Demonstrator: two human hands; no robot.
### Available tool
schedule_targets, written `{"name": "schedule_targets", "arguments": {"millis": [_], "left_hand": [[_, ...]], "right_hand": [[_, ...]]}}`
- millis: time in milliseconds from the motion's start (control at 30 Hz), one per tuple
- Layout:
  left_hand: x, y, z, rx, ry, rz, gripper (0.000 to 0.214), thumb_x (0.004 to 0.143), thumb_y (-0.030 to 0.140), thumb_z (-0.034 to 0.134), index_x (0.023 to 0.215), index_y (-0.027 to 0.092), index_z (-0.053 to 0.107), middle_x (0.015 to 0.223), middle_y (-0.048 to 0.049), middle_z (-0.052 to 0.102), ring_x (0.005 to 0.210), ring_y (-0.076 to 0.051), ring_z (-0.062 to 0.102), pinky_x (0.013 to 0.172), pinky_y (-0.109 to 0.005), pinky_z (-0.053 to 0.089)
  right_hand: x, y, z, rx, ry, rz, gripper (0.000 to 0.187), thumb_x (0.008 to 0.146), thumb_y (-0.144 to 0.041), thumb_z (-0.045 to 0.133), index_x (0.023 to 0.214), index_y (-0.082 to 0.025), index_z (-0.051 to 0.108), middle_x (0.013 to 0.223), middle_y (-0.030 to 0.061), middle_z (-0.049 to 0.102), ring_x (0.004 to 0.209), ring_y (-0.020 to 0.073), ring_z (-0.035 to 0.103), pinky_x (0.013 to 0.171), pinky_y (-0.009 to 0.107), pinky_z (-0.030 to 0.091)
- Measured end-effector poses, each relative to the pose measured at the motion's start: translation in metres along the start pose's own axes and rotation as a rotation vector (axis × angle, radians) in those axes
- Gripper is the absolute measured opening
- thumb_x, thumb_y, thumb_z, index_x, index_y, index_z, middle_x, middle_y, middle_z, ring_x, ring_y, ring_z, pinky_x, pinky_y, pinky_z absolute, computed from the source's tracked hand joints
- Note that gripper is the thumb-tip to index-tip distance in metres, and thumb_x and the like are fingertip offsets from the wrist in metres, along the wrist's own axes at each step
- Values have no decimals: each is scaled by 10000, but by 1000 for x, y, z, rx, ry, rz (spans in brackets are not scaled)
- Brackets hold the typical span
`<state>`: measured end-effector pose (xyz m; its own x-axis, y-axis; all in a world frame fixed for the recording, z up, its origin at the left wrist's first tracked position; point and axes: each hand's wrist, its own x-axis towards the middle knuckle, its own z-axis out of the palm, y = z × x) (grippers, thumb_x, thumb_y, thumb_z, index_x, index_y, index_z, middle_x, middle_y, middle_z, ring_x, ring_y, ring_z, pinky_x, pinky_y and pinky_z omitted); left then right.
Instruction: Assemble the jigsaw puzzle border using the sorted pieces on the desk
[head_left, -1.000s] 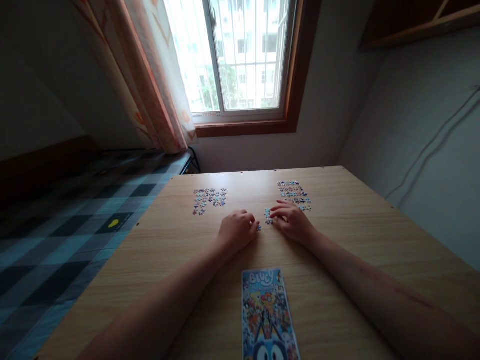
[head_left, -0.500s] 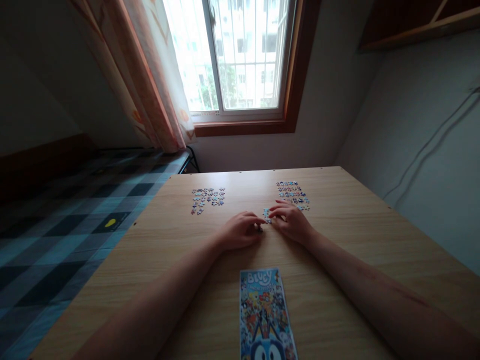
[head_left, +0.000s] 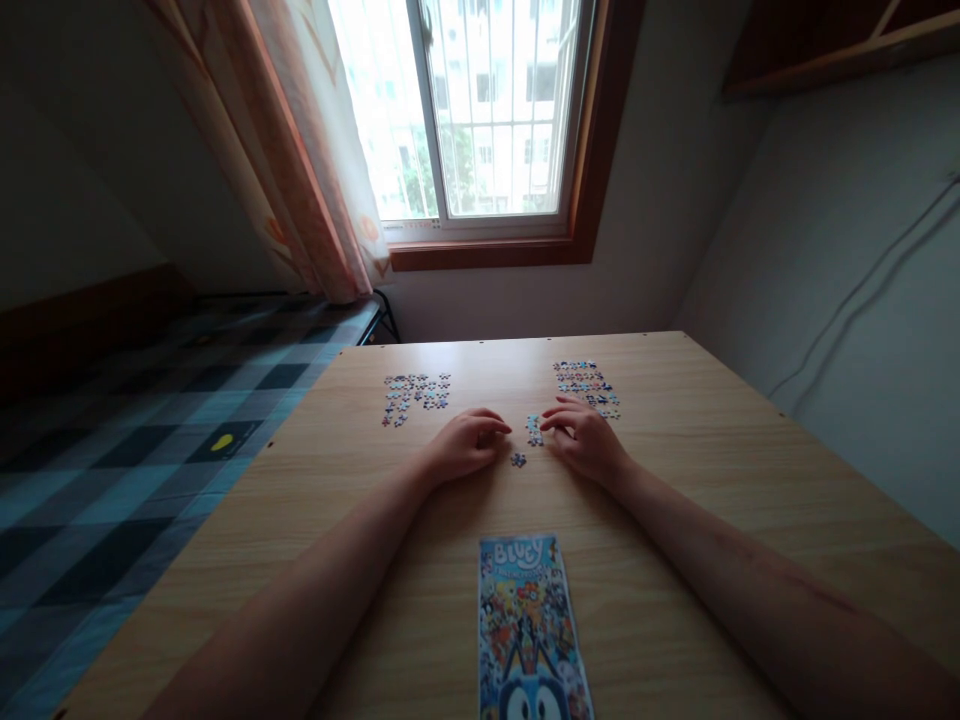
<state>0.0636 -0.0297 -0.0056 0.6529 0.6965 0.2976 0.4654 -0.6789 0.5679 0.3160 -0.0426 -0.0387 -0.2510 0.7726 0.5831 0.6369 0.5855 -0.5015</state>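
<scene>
My left hand (head_left: pixel 466 445) rests on the wooden table with its fingers loosely stretched to the right, holding nothing that I can see. A puzzle piece (head_left: pixel 518 460), or a small joined pair, lies just below and right of its fingertips. My right hand (head_left: pixel 583 440) has its fingers apart, their tips right beside a short upright strip of joined puzzle pieces (head_left: pixel 534 431). Whether they touch the strip I cannot tell. Beyond that hand are rows of loose puzzle pieces (head_left: pixel 581 376), partly hidden by its fingers. Another group of puzzle pieces (head_left: pixel 416 392) lies at the left.
A tall picture sheet (head_left: pixel 525 620) marked "Bluey" lies between my forearms on the table (head_left: pixel 330 560). Left of the table stands a bed with a checked cover (head_left: pixel 150 430). A window (head_left: pixel 495 120) with an orange curtain (head_left: pixel 270 150) is behind.
My left hand has drawn back to the left and slightly away from me, uncovering the piece at its fingertips. My right hand has barely shifted, and more of the strip shows beside it.
</scene>
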Motion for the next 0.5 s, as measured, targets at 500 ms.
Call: {"name": "schedule_targets", "arguments": {"millis": [500], "left_hand": [[-1, 9, 0, 146, -87, 59, 254, 819, 293, 712, 1069, 269, 749, 1124, -49, 685, 1068, -225, 588, 994, -406, 462]], "right_hand": [[-1, 1, 1, -31, -37, 30, 257, 787, -115, 567, 819, -254, 782, 1031, 11, 751, 1232, 272, 570, 1105, 517, 419]]}}
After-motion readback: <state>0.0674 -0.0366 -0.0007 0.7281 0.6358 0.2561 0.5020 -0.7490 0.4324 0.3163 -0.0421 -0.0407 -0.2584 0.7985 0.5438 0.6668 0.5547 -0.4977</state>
